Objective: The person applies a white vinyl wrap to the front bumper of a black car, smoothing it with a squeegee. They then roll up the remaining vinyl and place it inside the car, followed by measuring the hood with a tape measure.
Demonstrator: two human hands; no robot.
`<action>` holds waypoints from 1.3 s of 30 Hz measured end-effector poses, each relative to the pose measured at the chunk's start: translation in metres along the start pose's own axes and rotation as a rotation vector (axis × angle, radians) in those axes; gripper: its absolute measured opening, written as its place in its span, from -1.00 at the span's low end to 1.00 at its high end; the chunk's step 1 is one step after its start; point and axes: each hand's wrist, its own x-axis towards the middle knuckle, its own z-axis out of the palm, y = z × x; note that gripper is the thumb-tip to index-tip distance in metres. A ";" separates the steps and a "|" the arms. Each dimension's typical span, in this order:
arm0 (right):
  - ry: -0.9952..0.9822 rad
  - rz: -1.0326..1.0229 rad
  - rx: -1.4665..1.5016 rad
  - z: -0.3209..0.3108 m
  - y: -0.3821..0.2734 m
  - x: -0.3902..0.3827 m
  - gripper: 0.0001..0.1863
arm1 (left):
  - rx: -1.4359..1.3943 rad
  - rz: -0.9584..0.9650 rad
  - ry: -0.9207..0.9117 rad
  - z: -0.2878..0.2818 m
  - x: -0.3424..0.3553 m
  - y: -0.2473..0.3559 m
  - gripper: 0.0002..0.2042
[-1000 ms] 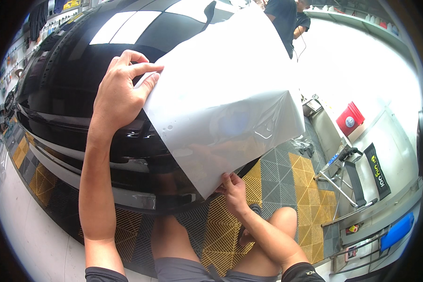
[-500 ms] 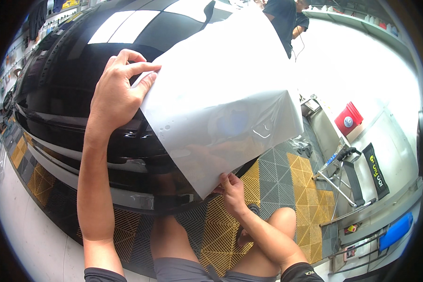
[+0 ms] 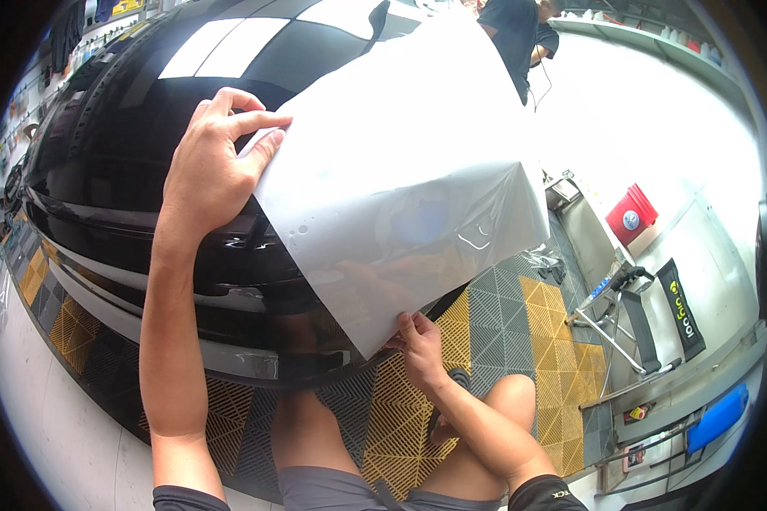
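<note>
While both hands stayed pinched on large translucent white film sheet (image 3: 400, 196), little shifted: left hand (image 3: 209, 166) held upper edge, right hand (image 3: 418, 341) lower corner; sheet hung over glossy black car hood (image 3: 128, 170), not laid.

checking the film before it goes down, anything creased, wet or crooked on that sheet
The film sheet is not flat: a fold bulges near its right corner, and a few droplets sit close to the left hand. It hangs at an angle off the black car, the right hand pinching its bottom tip.
</note>
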 end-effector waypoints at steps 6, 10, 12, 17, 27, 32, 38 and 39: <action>-0.034 0.008 0.027 -0.002 0.001 0.002 -0.56 | -0.005 -0.005 0.005 0.000 0.000 0.000 -0.75; -0.025 -0.013 0.018 -0.003 0.002 0.001 -0.56 | -0.008 -0.016 -0.005 0.000 0.000 0.001 -0.75; -0.010 0.007 0.002 -0.002 0.002 0.001 -0.56 | -0.011 0.003 -0.003 -0.001 0.001 0.001 -0.75; -0.039 -0.030 0.024 -0.001 0.000 -0.001 -0.53 | -0.018 0.000 0.001 -0.001 0.001 0.001 -0.75; -0.045 -0.038 0.022 -0.002 0.001 0.000 -0.53 | 0.001 -0.013 -0.003 -0.001 0.000 0.003 -0.76; -0.035 -0.045 0.003 -0.001 0.000 -0.001 -0.55 | -0.001 -0.008 0.002 -0.001 0.001 0.003 -0.76; -0.031 -0.049 0.012 -0.001 0.001 0.000 -0.55 | 0.003 -0.009 -0.012 -0.001 0.001 0.002 -0.76; -0.031 -0.051 0.014 -0.001 0.002 0.000 -0.55 | 0.007 -0.007 -0.010 -0.001 0.001 0.002 -0.76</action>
